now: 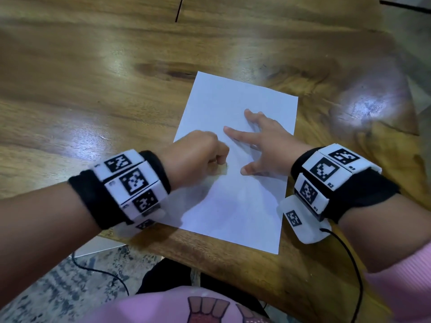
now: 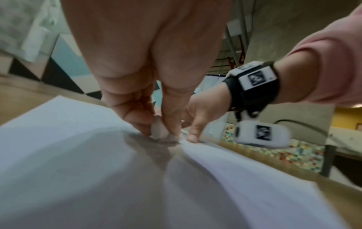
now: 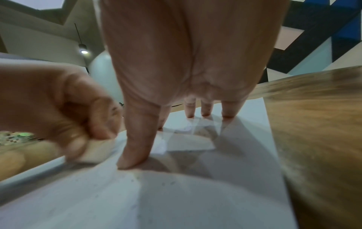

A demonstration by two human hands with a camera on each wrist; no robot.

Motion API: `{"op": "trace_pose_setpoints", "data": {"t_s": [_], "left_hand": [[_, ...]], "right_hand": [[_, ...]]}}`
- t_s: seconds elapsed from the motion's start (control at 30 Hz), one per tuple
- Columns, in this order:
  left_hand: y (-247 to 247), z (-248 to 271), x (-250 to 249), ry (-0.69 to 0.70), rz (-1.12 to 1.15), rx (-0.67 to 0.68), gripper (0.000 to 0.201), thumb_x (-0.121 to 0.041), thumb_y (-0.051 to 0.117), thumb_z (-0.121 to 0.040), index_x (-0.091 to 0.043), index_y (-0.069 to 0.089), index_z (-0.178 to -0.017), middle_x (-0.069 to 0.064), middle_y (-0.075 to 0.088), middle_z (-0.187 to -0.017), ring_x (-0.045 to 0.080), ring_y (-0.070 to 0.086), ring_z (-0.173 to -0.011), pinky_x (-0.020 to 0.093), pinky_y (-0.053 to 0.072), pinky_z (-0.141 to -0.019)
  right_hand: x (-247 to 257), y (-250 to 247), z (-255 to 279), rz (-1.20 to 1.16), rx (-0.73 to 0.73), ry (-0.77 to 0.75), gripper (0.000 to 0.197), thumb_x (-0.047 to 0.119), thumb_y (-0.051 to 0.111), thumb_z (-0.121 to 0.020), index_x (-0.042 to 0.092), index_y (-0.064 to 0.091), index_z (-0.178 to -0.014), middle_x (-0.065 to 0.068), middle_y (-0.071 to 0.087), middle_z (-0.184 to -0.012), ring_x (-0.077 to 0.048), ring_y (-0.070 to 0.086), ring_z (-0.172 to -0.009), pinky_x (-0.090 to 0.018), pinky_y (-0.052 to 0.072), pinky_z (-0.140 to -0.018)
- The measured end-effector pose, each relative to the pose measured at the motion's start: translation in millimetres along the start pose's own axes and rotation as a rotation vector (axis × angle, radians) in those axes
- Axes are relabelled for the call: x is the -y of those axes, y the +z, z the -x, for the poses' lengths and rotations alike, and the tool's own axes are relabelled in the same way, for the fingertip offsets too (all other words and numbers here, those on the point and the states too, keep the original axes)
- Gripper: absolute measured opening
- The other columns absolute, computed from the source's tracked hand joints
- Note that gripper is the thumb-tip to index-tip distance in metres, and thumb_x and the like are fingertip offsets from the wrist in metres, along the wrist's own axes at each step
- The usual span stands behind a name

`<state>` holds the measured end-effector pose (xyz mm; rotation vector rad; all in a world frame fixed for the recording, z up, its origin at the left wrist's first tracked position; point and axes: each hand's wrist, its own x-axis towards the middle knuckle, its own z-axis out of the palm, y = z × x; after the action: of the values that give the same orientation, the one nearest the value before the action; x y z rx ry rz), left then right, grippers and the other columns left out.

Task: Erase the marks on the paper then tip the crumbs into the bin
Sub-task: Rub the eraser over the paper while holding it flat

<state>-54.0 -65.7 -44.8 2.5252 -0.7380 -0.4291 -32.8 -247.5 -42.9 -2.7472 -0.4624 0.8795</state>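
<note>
paper (image 1: 233, 201): white, faint grey specks near the right thumb
eraser (image 2: 159, 131): off-white
table (image 1: 93, 89): brown wood grain
sleeve (image 1: 401, 292): pink
wristbands (image 1: 130, 183): black, white checker tags

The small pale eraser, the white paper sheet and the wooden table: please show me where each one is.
small pale eraser (image 3: 96, 151): right wrist view, its exposed end below the fingers.
white paper sheet (image 1: 235, 206): head view, bare lower middle.
wooden table (image 1: 93, 89): head view, bare top left of the paper.

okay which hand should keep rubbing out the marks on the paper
Left. The left hand already pinches the eraser against the paper; the right hand is spread flat, pinning the sheet.
</note>
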Motion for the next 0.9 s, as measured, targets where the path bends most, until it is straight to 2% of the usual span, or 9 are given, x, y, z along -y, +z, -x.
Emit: {"op": "trace_pose_setpoints", "data": {"t_s": [0.07,0.13,0.2,0.33,0.43,0.53,0.63,0.77,0.9], "left_hand": [[4,22,-1,0.089,0.034,0.118,0.019,-0.023,0.061,-0.075,-0.011,0.058,-0.062,0.008,0.059,-0.069,0.021,0.051,-0.062,0.015,0.029,-0.051],[7,37,-1,0.084,0.029,0.268,0.012,-0.016,0.063,-0.077,-0.011,0.061,-0.066,-0.001,0.058,-0.075,0.013,0.053,-0.066,0.008,0.031,-0.054],[5,33,1,0.058,0.033,0.303,0.006,-0.01,0.064,-0.076,-0.012,0.064,-0.07,-0.006,0.056,-0.076,0.01,0.054,-0.069,0.004,0.031,-0.058],[-6,-6,-2,-0.021,-0.012,0.095,0.011,-0.017,0.066,-0.077,-0.017,0.059,-0.068,-0.001,0.051,-0.069,0.018,0.047,-0.066,0.021,0.024,-0.053],[-4,-8,-2,-0.05,-0.003,0.021,0.011,-0.018,0.066,-0.076,-0.012,0.059,-0.07,0.002,0.051,-0.07,0.02,0.046,-0.065,0.026,0.021,-0.051],[5,26,-6,0.013,0.085,0.126,0.017,-0.013,0.066,-0.074,-0.014,0.058,-0.06,-0.002,0.05,-0.061,0.012,0.046,-0.056,0.01,0.032,-0.052],[6,36,-4,-0.013,0.1,0.254,0.011,-0.013,0.07,-0.072,-0.016,0.063,-0.065,-0.01,0.049,-0.062,0.0,0.045,-0.058,0.001,0.033,-0.057],[0,-3,-5,-0.049,0.048,0.088,0.005,-0.016,0.07,-0.071,-0.016,0.065,-0.071,-0.005,0.057,-0.063,0.011,0.051,-0.059,0.005,0.033,-0.052],[8,-11,-12,-0.033,0.057,0.03,0.018,-0.014,0.069,-0.073,-0.017,0.054,-0.062,-0.013,0.044,-0.055,0.004,0.04,-0.052,0.006,0.031,-0.051]], "right_hand": [[-1,0,0,-0.003,-0.003,0.001,0.088,0.039,0.071,-0.078,0.055,0.012,-0.141,0.008,-0.014,-0.157,-0.019,-0.012,-0.145,-0.044,0.015,-0.118],[0,-1,1,-0.003,-0.001,0.002,0.088,0.039,0.071,-0.078,0.055,0.012,-0.141,0.008,-0.014,-0.157,-0.019,-0.011,-0.145,-0.045,0.016,-0.118],[0,-1,1,0.001,-0.001,0.002,0.088,0.039,0.07,-0.078,0.055,0.012,-0.141,0.007,-0.014,-0.157,-0.019,-0.011,-0.145,-0.045,0.016,-0.118],[0,-1,0,-0.012,-0.002,0.003,0.087,0.039,0.071,-0.078,0.056,0.013,-0.141,0.008,-0.014,-0.157,-0.019,-0.012,-0.145,-0.045,0.016,-0.117],[-1,-1,0,-0.017,0.0,0.001,0.087,0.038,0.071,-0.078,0.055,0.013,-0.141,0.008,-0.014,-0.157,-0.018,-0.012,-0.145,-0.044,0.015,-0.118],[-1,-1,0,-0.007,-0.001,-0.003,0.087,0.038,0.07,-0.079,0.055,0.012,-0.141,0.008,-0.015,-0.157,-0.017,-0.012,-0.145,-0.043,0.016,-0.118],[-1,0,1,-0.011,-0.002,-0.005,0.088,0.037,0.071,-0.078,0.055,0.012,-0.141,0.008,-0.014,-0.157,-0.018,-0.011,-0.145,-0.042,0.016,-0.118],[-1,0,0,-0.025,-0.012,-0.001,0.087,0.038,0.072,-0.078,0.056,0.014,-0.141,0.009,-0.013,-0.157,-0.018,-0.011,-0.145,-0.041,0.013,-0.118],[-1,-1,-1,-0.043,-0.009,-0.004,0.086,0.036,0.072,-0.077,0.055,0.016,-0.14,0.009,-0.013,-0.157,-0.017,-0.012,-0.145,-0.038,0.011,-0.119]]}}
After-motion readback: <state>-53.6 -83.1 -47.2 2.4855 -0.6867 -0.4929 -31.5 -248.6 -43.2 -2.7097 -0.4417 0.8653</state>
